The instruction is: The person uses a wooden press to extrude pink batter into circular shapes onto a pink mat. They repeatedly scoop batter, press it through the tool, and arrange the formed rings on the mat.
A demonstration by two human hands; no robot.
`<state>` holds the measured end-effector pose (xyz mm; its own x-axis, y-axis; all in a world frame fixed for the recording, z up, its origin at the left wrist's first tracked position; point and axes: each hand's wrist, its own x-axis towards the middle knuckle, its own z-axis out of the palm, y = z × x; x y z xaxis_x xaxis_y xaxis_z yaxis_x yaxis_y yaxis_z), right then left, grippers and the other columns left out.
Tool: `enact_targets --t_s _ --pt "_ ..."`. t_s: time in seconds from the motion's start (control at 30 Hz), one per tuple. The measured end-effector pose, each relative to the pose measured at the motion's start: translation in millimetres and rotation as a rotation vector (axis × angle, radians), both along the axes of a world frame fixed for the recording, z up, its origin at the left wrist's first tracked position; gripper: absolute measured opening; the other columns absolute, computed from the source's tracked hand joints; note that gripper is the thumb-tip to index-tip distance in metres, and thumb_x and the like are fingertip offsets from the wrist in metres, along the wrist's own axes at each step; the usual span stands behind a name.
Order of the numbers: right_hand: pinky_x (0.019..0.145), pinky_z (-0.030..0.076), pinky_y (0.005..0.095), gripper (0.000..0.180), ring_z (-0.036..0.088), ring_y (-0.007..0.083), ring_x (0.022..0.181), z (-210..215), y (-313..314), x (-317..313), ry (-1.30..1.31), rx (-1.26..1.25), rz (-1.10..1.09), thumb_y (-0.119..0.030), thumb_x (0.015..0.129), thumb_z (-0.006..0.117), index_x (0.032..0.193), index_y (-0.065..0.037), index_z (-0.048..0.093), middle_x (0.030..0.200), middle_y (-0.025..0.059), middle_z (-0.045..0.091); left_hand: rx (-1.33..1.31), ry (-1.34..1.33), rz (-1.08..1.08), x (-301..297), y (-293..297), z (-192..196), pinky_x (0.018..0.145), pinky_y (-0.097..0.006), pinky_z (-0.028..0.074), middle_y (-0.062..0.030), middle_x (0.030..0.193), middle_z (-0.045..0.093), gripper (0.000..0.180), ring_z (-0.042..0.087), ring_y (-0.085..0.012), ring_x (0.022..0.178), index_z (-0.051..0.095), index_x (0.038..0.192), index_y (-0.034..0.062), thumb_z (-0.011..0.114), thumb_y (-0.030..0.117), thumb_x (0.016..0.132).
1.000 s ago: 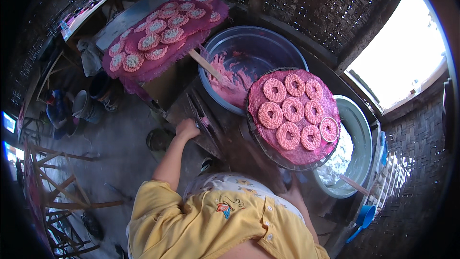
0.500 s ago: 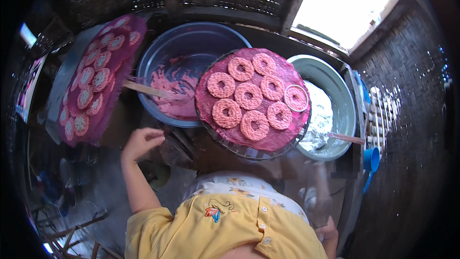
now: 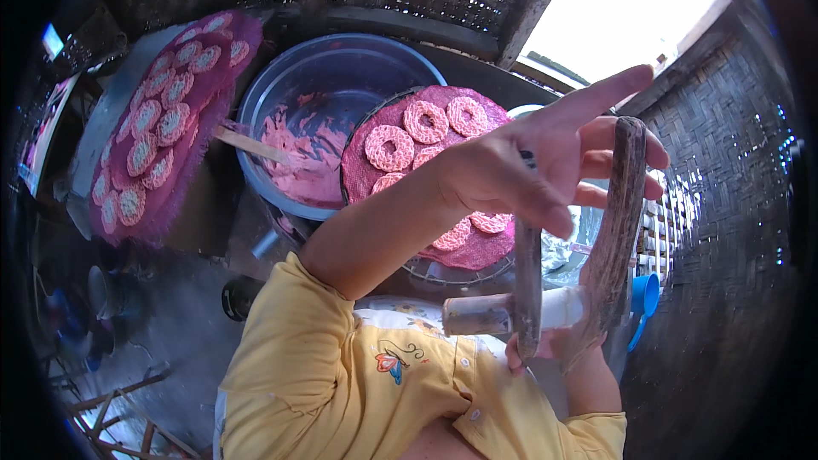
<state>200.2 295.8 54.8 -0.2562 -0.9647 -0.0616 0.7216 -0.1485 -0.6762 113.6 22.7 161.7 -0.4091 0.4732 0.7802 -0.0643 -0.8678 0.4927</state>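
My left hand [image 3: 554, 153] reaches across to the right, fingers spread, thumb near the upper end of a wooden tool's bar. This tool, which looks like a hand press, has two worn wooden bars [image 3: 618, 230] and a pale cylinder [image 3: 477, 313] between them. My right hand [image 3: 555, 343] is closed round its lower part, some fingers hidden behind it. Beneath my left forearm lies a round tray with pink cloth [image 3: 362, 140] carrying several pink ridged dough rings [image 3: 389, 148]. My left arm hides some of the rings.
A blue basin [image 3: 256, 111] holds pink dough [image 3: 298, 166] and a wooden stick [image 3: 247, 143]. Pink-white rings lie on magenta cloth [image 3: 200, 102] at left. Behind the press, a pale green basin [image 3: 521, 109] holds white dough [image 3: 558, 251]. A blue dipper [image 3: 645, 294] hangs at right.
My left hand has swung from beside the blue basin across the tray to the right. My right hand has risen from the lower right, bringing the wooden press into view.
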Motion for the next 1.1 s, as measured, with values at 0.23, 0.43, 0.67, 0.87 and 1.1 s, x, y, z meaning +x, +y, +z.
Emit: enact_targets --t_s 0.23,0.43,0.67,0.87,1.1 --pt "0.074 0.047 0.0351 0.114 0.059 0.0239 0.085 34.4 -17.1 -50.3 0.223 0.457 -0.103 -0.086 0.065 0.038 0.134 0.004 0.030 0.100 0.0180 0.058 0.125 -0.368 0.096 -58.2 -23.6 -71.1 0.100 -0.043 0.036 -0.0129 0.116 0.053 0.049 0.046 -0.0266 0.119 0.039 0.132 0.0079 0.054 0.013 0.085" --pt "0.079 0.044 0.0357 0.098 0.057 0.0237 0.088 26.0 -33.1 -93.5 0.122 0.542 -0.087 -0.070 0.076 0.046 0.137 0.004 0.026 0.104 0.0161 0.057 0.306 -0.593 0.030 -83.9 -44.7 -120.0 0.091 -0.040 0.041 -0.0073 0.098 0.056 0.054 0.053 -0.0238 0.101 0.055 0.105 0.0085 0.045 0.058 0.085" --pt "0.076 0.048 0.0377 0.073 0.061 0.0257 0.085 16.1 -40.0 -113.7 0.252 0.673 -0.098 -0.059 0.081 0.050 0.124 0.000 0.041 0.102 0.0175 0.059 0.376 -0.577 0.152 -84.4 -61.9 -144.4 0.084 -0.036 0.044 -0.0040 0.086 0.057 0.055 0.055 -0.0220 0.090 0.057 0.094 0.0104 0.041 0.062 0.085" --pt "0.072 0.050 0.0356 0.069 0.063 0.0229 0.080 24.7 -45.0 -109.0 0.279 0.732 -0.091 -0.056 0.081 0.053 0.117 0.002 0.048 0.096 0.0159 0.061 0.371 -0.596 0.195 -74.8 -69.9 -148.2 0.082 -0.038 0.046 -0.0039 0.082 0.057 0.052 0.056 -0.0214 0.085 0.058 0.089 0.0111 0.040 0.059 0.087" --pt "0.074 0.047 0.0311 0.062 0.060 0.0180 0.083 25.9 -46.6 -115.1 0.468 0.775 -0.090 -0.050 0.082 0.053 0.114 0.004 0.051 0.097 0.0127 0.060 0.373 -0.574 0.184 -77.3 -70.0 -143.9 0.083 -0.039 0.045 -0.0016 0.076 0.058 0.050 0.058 -0.0201 0.081 0.060 0.085 0.0113 0.039 0.057 0.089"
